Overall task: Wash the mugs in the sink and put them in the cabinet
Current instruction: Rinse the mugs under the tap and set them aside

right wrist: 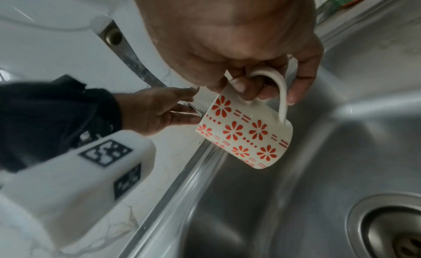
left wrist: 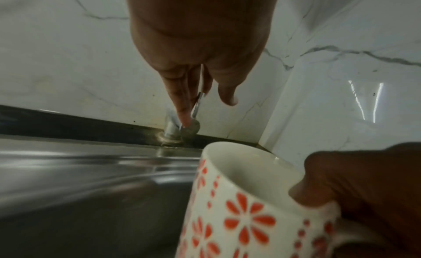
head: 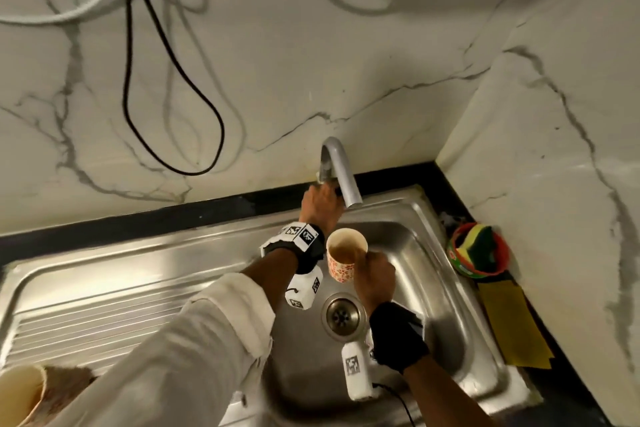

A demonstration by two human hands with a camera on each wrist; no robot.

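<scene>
A white mug with red flowers [head: 342,265] [left wrist: 239,207] [right wrist: 246,135] hangs tilted over the steel sink [head: 433,253], just below the tap spout [head: 343,177]. My right hand [head: 374,272] [right wrist: 262,92] [left wrist: 346,180] holds it by the handle, fingers curled through the loop. Its inside looks brownish. My left hand [head: 320,198] [left wrist: 205,108] [right wrist: 191,105] reaches to the tap's base and pinches the thin metal lever [left wrist: 196,107] between its fingers. I see no water running. A second mug [head: 20,395] stands on the drainboard at the lower left.
The drain [head: 343,314] lies under my right wrist. A red holder with sponges [head: 479,253] and a yellow cloth [head: 512,322] sit on the dark counter right of the sink. Cables [head: 138,80] hang on the marble wall behind. The ribbed drainboard [head: 86,322] stretches left.
</scene>
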